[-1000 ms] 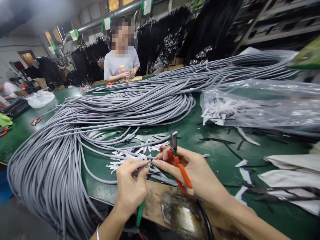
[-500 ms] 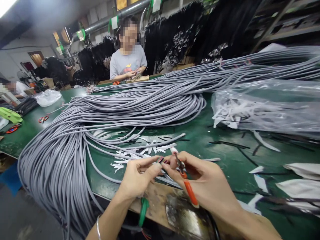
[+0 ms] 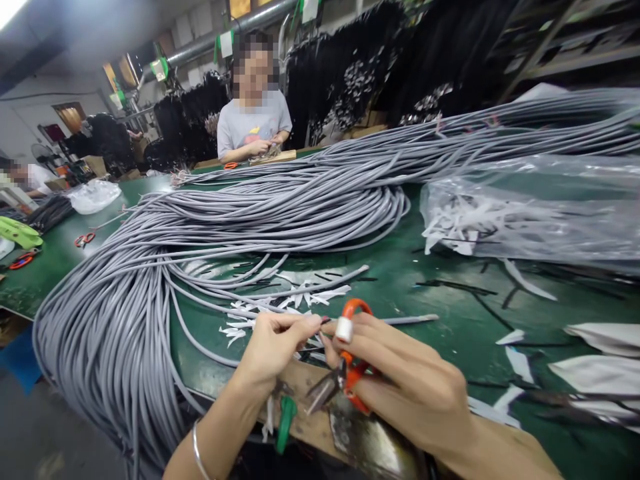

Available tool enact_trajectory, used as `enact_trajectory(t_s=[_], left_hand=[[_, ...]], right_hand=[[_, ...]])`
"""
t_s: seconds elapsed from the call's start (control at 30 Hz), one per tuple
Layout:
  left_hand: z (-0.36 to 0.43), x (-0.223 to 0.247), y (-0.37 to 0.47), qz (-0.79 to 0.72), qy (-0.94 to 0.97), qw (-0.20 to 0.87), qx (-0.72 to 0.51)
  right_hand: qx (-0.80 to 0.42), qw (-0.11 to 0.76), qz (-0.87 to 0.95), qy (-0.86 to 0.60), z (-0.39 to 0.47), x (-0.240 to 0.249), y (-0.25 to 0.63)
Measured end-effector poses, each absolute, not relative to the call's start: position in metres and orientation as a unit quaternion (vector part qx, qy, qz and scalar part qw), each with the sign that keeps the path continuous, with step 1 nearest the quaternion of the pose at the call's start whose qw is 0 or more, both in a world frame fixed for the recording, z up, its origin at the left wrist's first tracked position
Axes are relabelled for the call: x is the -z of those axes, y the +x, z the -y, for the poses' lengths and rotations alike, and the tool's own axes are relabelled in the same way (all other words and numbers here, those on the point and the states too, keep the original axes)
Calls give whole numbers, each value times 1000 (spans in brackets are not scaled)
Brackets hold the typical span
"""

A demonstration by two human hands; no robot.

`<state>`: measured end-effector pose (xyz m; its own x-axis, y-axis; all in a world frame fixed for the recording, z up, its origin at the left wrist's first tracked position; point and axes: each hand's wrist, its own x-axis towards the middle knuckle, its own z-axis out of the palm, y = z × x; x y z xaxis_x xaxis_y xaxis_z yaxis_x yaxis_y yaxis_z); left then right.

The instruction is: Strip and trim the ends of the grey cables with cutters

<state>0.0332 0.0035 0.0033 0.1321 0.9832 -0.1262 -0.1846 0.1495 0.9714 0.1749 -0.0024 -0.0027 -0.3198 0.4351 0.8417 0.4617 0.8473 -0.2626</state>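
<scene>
My left hand (image 3: 273, 347) is closed in a pinch on the thin coloured wires (image 3: 325, 321) at a cable end. Most of those wires are hidden by the fingers. My right hand (image 3: 410, 373) is closed around small orange-handled scissors (image 3: 356, 387), whose blades point down and left, slightly apart. Its fingertips meet the wires beside my left thumb, and a white wrap (image 3: 344, 330) shows near one finger. Under both hands lies a worn wooden board (image 3: 305, 383) with a green looped piece (image 3: 286, 423) at its front edge.
A large bundle of grey cables (image 3: 260, 213) spans the green table (image 3: 390, 287) and hangs over its front left edge. White scraps (image 3: 310, 293) lie behind my hands. A clear plastic bag (image 3: 530, 213) sits right. A co-worker (image 3: 255, 123) works opposite.
The scissors have swung round in my right hand: their blades pointed up and now point down-left, with an orange loop on top. My left hand keeps its pinch, fingers slightly shifted.
</scene>
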Motion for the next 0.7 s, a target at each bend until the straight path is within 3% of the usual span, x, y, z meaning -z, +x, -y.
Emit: enact_trajectory(t_s=[0.23, 0.57, 0.7], left_hand=[[-9, 2, 27, -475, 315, 651, -502], [1, 5, 31, -430, 336, 610, -574], [4, 7, 25, -391, 333, 621, -592]], right_hand=[[-2, 536, 782, -317, 2, 19, 174], [-130, 531, 769, -332, -3, 10, 177], [-173, 461, 779, -388, -15, 2, 179]])
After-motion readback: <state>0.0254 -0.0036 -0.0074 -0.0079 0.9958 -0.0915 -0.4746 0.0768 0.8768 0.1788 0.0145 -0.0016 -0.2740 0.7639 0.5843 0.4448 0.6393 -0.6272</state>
